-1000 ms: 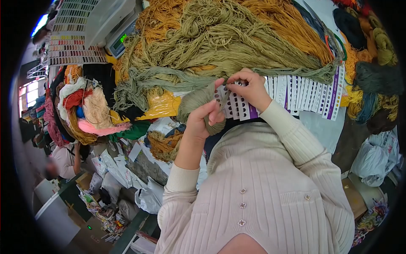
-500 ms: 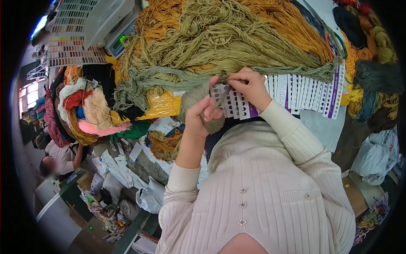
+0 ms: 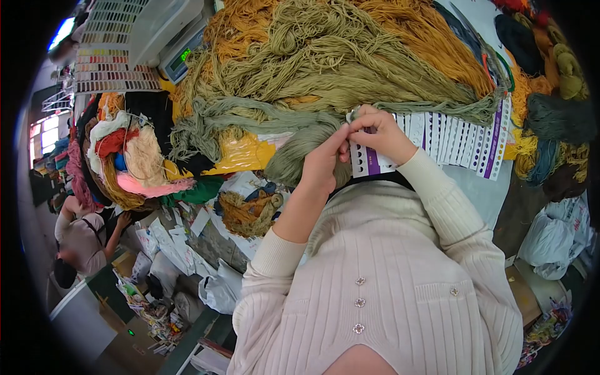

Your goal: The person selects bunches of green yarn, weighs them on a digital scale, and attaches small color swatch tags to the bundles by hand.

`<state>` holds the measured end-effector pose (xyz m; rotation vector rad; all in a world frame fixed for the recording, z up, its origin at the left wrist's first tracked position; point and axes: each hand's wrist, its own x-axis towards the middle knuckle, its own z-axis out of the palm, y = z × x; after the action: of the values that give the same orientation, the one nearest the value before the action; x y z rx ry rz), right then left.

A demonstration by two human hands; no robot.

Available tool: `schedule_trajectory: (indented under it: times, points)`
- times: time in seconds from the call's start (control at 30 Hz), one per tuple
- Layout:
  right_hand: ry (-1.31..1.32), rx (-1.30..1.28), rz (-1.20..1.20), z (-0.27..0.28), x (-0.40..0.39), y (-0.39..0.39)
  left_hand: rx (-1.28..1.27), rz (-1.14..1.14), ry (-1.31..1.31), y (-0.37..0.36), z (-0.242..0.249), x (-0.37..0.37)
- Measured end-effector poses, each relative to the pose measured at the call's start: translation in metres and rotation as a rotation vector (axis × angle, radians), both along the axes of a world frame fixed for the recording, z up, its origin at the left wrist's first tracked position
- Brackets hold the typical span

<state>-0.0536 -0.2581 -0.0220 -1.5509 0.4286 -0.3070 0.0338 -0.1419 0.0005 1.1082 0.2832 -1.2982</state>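
Note:
My left hand (image 3: 326, 156) is closed on a skein of grey-green yarn (image 3: 300, 153), which bunches beside and behind the fingers. My right hand (image 3: 382, 134) is pinched with its fingertips against those of the left, over the near end of the row of cards. A strand of the yarn runs into this pinch, mostly hidden by the fingers. Beneath and right of the hands lie overlapping white and purple cards (image 3: 431, 140) with rows of punched holes. Just beyond them stretches a large heap of olive yarn (image 3: 350, 69).
Orange yarn (image 3: 431, 37) flanks the heap. A scale (image 3: 178, 59) with a lit display stands at the back left, near a colour sample chart (image 3: 112, 62). Mixed yarn bundles (image 3: 134, 156) lie at left, white plastic bags (image 3: 553, 234) at right. Another person (image 3: 87, 240) is at far left.
My left hand has risen and moved right, carrying the grey-green skein over the cards, until its fingertips meet those of my right hand. The right hand has shifted slightly right and down.

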Motion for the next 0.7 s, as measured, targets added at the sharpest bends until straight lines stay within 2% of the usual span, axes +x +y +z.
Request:
schedule_trajectory:
  times: [0.13, 0.17, 0.27, 0.37, 0.47, 0.57, 0.67, 0.7]
  points:
    - [0.004, -0.035, 0.084, -0.001, -0.005, -0.008, 0.059, 0.005, -0.174, -0.004, 0.001, 0.002]
    - [0.005, -0.051, 0.108, 0.000, -0.007, -0.010, 0.083, 0.057, -0.139, -0.005, 0.006, 0.003]
    - [0.171, 0.012, -0.086, 0.007, -0.008, -0.013, 0.141, 0.195, -0.066, 0.003, 0.026, 0.016]
    - [0.059, -0.559, -0.226, -0.005, -0.008, -0.006, -0.160, 0.162, 0.116, 0.043, 0.019, 0.052]
    - [0.083, -0.636, -0.219, -0.009, -0.007, -0.003, -0.361, 0.043, 0.176, 0.068, 0.032, 0.067]
    - [0.004, -0.672, -0.301, -0.011, -0.007, -0.003, -0.460, -0.125, 0.107, 0.070, 0.036, 0.063]
    - [0.019, -0.347, -0.370, -0.011, -0.009, -0.001, -0.671, -0.145, 0.223, 0.055, 0.016, 0.061]
    - [0.026, -0.280, -0.385, -0.011, -0.010, -0.002, -0.646, -0.138, 0.247, 0.048, 0.011, 0.061]
